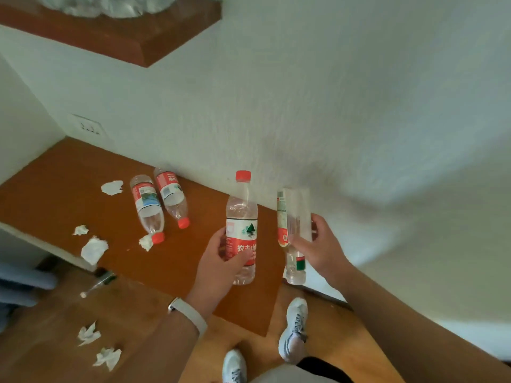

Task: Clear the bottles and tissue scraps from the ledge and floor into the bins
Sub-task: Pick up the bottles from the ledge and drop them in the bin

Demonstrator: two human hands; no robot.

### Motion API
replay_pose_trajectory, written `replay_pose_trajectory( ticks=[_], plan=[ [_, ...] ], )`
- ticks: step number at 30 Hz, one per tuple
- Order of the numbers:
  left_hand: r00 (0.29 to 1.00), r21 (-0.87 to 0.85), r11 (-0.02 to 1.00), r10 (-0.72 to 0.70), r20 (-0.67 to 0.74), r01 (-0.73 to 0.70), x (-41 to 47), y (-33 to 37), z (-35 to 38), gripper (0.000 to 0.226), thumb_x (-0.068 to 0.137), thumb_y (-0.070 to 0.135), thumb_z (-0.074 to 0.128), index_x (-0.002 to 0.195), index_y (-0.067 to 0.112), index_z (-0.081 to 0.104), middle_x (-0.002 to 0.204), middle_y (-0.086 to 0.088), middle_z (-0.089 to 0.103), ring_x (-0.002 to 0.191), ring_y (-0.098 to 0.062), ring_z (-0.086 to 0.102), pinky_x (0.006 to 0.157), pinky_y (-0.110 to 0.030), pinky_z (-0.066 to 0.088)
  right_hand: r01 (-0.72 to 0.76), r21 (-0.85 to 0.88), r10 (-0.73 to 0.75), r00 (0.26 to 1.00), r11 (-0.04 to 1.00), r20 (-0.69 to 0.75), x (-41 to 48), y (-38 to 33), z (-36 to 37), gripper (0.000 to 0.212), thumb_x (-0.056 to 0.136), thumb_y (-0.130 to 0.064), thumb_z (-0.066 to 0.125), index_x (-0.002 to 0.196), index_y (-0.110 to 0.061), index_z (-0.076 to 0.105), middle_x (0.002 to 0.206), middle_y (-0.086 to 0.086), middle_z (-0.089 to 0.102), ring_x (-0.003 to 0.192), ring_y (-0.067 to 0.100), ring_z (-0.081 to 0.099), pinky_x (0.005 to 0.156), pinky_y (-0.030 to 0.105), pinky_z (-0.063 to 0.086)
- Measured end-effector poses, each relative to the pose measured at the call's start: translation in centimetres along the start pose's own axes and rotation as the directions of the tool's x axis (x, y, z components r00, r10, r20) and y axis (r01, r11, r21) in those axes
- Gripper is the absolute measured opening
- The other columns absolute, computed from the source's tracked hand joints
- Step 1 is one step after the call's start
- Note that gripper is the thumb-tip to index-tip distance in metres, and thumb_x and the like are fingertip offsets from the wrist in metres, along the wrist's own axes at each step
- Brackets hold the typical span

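My left hand (224, 261) grips an upright clear bottle with a red cap and red label (242, 217) over the brown ledge (69, 189). My right hand (315, 244) holds a second clear bottle (290, 214), blurred, and another bottle (296, 268) shows just below that hand; whether the hand holds it too is unclear. Two more red-capped bottles (146, 205) (171, 194) lie on the ledge to the left. Tissue scraps lie on the ledge (112, 187) (94, 250) (80, 230) (146, 242) and on the wooden floor (88, 334) (107, 357).
A white wall with a socket (88, 125) runs behind the ledge. A brown shelf (132, 37) hangs above at top left. My shoes (294, 330) stand on the floor by the ledge corner. A bottle-like object (101, 281) lies under the ledge edge. No bin shows.
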State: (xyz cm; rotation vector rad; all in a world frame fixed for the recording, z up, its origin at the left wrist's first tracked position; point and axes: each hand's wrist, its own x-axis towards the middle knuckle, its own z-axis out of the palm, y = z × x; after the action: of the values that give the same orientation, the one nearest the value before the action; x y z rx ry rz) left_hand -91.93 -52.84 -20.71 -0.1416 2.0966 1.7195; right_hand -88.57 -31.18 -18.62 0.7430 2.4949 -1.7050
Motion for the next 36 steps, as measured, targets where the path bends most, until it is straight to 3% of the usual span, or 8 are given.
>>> replay_pose_trajectory(
  ticks=[2,8,12,17,20,26,32,36],
  plan=[
    [0.998,-0.005,1.0,0.024,0.053,-0.024,-0.4,0.4,0.6,0.064,0.081,0.034,0.074,0.134,0.041,0.04,0.12,0.017,0.057,0.105,-0.008,0.059,0.082,-0.025,0.052,0.004,0.006,-0.004,0.998,1.0,-0.056,-1.6,0.3,-1.1,0.056,0.081,-0.033,0.075,0.128,-0.032,0.044,0.108,-0.019,0.06,0.099,0.004,0.06,0.079,0.021,0.052],
    [0.971,0.004,0.997,0.073,0.229,-0.076,-2.2,1.7,3.7,0.065,0.08,0.028,0.076,0.134,0.039,0.042,0.119,0.016,0.06,0.106,-0.01,0.061,0.088,-0.033,0.056,0.02,0.087,-0.001,0.978,0.996,-0.208,-6.4,0.6,-4.8,0.053,0.085,-0.029,0.072,0.129,-0.032,0.042,0.113,-0.016,0.058,0.098,0.001,0.06,0.063,0.012,0.049],
    [0.939,0.019,0.991,0.123,0.322,-0.136,-3.7,2.5,7.5,0.064,0.08,0.027,0.076,0.135,0.036,0.044,0.121,0.013,0.06,0.107,-0.012,0.062,0.09,-0.038,0.056,0.018,0.092,0.01,0.953,0.996,-0.303,-9.8,2.1,-8.0,0.054,0.085,-0.029,0.072,0.13,-0.032,0.043,0.114,-0.017,0.058,0.099,0.0,0.059,0.062,0.011,0.049],
    [0.868,-0.002,0.979,0.181,0.463,-0.203,-7.4,2.9,13.8,0.058,0.081,0.032,0.075,0.131,0.036,0.047,0.119,0.013,0.062,0.105,-0.009,0.063,0.077,-0.024,0.056,-0.006,0.165,0.078,0.898,0.986,-0.434,-15.5,5.3,-13.2,0.059,0.083,-0.031,0.072,0.133,-0.033,0.041,0.117,-0.015,0.057,0.102,0.006,0.059,0.067,0.018,0.053],
    [0.827,0.011,0.973,0.189,0.529,-0.229,-10.6,2.7,18.1,0.06,0.081,0.034,0.075,0.134,0.034,0.048,0.117,0.013,0.064,0.103,-0.009,0.065,0.073,-0.022,0.056,-0.019,0.201,0.118,0.861,0.979,-0.494,-19.9,7.7,-16.6,0.063,0.084,-0.032,0.071,0.137,-0.032,0.038,0.12,-0.013,0.055,0.104,0.007,0.059,0.075,0.022,0.054],
    [0.707,0.076,0.935,0.207,0.676,-0.346,-17.9,2.4,26.3,0.058,0.082,0.037,0.074,0.134,0.038,0.047,0.117,0.016,0.064,0.1,-0.005,0.066,0.072,-0.022,0.056,-0.043,0.303,0.239,0.724,0.952,-0.647,-29.6,13.3,-22.4,0.062,0.084,-0.036,0.071,0.137,-0.036,0.038,0.118,-0.018,0.054,0.1,0.004,0.057,0.056,0.015,0.049],
    [0.6,0.084,0.895,0.221,0.769,-0.437,-25.2,1.0,33.8,0.056,0.082,0.038,0.073,0.132,0.038,0.048,0.117,0.015,0.064,0.103,-0.01,0.065,0.082,-0.035,0.058,-0.024,0.412,0.341,0.608,0.911,-0.717,-39.7,18.9,-26.9,0.057,0.085,-0.035,0.072,0.132,-0.039,0.04,0.11,-0.026,0.053,0.094,0.004,0.058,0.07,0.021,0.053],
    [0.505,0.07,0.88,0.203,0.839,-0.47,-30.9,-0.9,38.7,0.054,0.083,0.035,0.072,0.131,0.037,0.048,0.118,0.016,0.062,0.102,-0.009,0.064,0.07,-0.019,0.055,0.006,0.448,0.381,0.513,0.894,-0.769,-46.5,22.0,-29.6,0.054,0.086,-0.03,0.071,0.131,-0.036,0.041,0.108,-0.027,0.053,0.092,-0.002,0.058,0.059,0.014,0.048]
  ],
)
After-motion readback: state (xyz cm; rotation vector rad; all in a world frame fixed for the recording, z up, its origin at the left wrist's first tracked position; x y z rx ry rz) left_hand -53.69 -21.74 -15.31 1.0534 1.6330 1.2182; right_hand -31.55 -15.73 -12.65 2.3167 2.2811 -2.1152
